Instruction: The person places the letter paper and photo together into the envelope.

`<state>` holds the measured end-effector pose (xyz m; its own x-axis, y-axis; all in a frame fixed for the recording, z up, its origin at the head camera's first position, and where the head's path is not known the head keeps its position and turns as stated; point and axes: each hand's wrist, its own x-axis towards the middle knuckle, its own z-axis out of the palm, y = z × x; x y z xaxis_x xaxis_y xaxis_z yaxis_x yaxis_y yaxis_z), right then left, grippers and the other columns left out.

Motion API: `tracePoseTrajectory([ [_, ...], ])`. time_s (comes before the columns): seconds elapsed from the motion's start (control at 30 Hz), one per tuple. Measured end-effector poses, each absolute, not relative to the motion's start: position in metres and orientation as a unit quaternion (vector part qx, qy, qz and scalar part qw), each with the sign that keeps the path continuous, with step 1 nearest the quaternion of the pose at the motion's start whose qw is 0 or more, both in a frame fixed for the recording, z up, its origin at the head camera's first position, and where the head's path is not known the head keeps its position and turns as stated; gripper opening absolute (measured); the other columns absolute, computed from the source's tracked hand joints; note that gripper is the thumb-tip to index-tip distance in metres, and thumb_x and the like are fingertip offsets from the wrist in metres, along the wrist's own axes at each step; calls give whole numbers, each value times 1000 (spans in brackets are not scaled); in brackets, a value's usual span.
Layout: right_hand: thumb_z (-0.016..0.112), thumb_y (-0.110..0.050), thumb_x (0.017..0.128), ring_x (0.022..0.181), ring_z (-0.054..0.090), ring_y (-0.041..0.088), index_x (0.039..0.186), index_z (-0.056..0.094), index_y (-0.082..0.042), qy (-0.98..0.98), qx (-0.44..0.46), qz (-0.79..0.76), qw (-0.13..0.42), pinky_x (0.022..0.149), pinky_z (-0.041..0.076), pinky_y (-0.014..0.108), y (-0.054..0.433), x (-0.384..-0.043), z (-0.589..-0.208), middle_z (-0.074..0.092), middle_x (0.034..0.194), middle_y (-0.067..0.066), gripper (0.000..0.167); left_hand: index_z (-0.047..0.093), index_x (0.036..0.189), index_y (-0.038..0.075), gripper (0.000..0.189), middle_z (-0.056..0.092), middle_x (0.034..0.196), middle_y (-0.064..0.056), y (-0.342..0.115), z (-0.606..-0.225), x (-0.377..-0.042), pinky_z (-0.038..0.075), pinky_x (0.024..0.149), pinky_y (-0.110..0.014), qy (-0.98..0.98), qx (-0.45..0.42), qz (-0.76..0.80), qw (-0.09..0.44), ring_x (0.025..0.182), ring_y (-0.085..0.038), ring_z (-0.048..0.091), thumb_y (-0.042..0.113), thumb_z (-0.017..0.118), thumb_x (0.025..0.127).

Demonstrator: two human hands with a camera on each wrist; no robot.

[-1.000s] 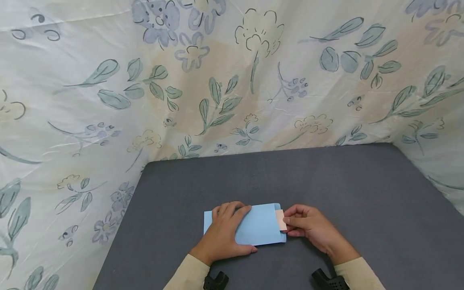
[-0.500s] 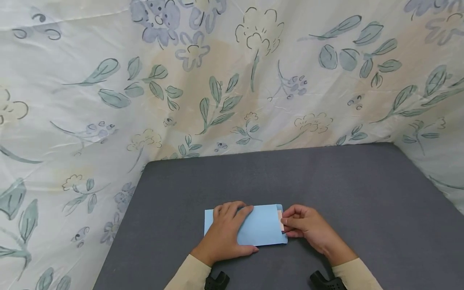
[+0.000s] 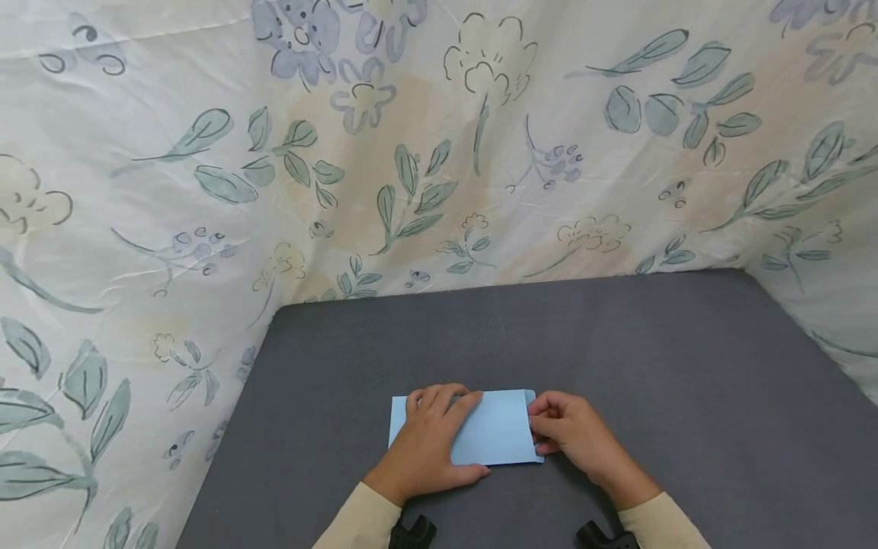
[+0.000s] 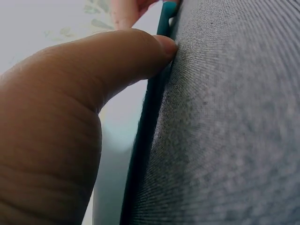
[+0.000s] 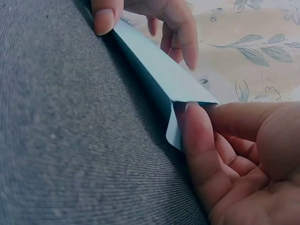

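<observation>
A flat light blue paper box (image 3: 497,427) lies on the grey cloth surface, its open end toward the right. My left hand (image 3: 432,438) spans the box and grips it, fingers at the far edge and thumb (image 4: 161,47) along the near edge. At the open end, my right hand (image 3: 572,435) is curled in a pinch, its fingertips right inside the mouth. A small side flap (image 5: 174,131) stands out beside those fingers. The pale pink card that the right hand pinched earlier is hidden by the box and fingers.
The dark grey cloth surface (image 3: 617,335) extends around the hands to a rounded back edge. A white floral curtain (image 3: 411,152) hangs behind it and along the sides. Black wrist mounts (image 3: 411,532) sit on both cuffs.
My right hand has moved left, pushing the pale pink card into the blue box until it went out of sight. My left hand still holds the box, which shifted slightly right.
</observation>
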<state>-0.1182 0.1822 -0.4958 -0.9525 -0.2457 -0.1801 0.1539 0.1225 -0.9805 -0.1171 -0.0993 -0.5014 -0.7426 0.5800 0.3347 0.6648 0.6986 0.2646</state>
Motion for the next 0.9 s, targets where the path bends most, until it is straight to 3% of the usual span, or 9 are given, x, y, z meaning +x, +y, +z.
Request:
tracePoseTrajectory([
  [0.3, 71, -4, 104, 82, 69, 28, 114, 70, 11, 724, -23, -674, 149, 67, 63, 39, 181, -118, -494, 69, 92, 15, 18, 55, 160, 18, 104, 55, 145, -2, -103, -504, -118, 32, 105, -60, -923, -314, -200, 99, 133, -24, 47, 73, 87, 78],
  [0.47, 74, -13, 106, 82, 71, 27, 118, 71, 9, 716, 34, -691, 89, 67, 61, 37, 188, -122, -493, 72, 98, 17, 25, 56, 159, 19, 98, 55, 144, -1, -103, -506, -118, 32, 106, -61, -925, -310, -198, 93, 133, -24, 47, 70, 86, 81],
  [0.67, 73, -20, 108, 76, 67, 25, 118, 70, 8, 735, 67, -674, -22, 66, 58, 35, 200, -125, -494, 70, 95, 17, 30, 70, 146, 19, 69, 59, 148, -4, -105, -506, -119, 33, 107, -62, -925, -307, -191, 118, 135, -26, 50, 56, 84, 91],
  [0.8, 73, -22, 108, 74, 66, 25, 117, 70, 8, 742, 73, -664, -59, 66, 57, 33, 203, -128, -498, 69, 93, 18, 31, 76, 140, 20, 48, 62, 152, -3, -106, -506, -119, 32, 111, -66, -926, -311, -172, 126, 139, -25, 53, 45, 80, 99],
  [0.9, 73, -21, 108, 74, 66, 24, 114, 72, 6, 755, 59, -648, -80, 65, 57, 33, 203, -128, -501, 69, 91, 17, 28, 74, 144, 20, 44, 60, 155, -2, -107, -506, -119, 32, 115, -66, -928, -318, -156, 116, 143, -24, 52, 37, 76, 104],
])
